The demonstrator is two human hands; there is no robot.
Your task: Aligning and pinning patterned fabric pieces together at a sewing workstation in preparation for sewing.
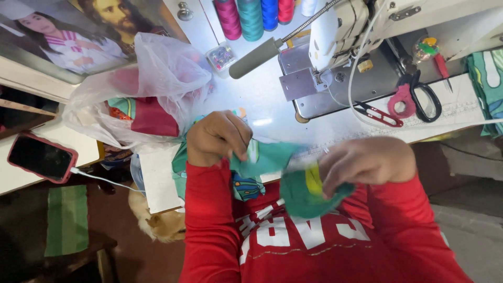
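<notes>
One green fabric piece stretched between two hands, left hand pinching one end, right hand curled and gripping the bunched end, four thread cones, two scissors on counter.

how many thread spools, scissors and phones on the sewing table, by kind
thread spools: 4 clearly in view, a fifth pale one cut off by the machine
scissors: 1
thread snips: 1
phones: 1
total: 7
</notes>
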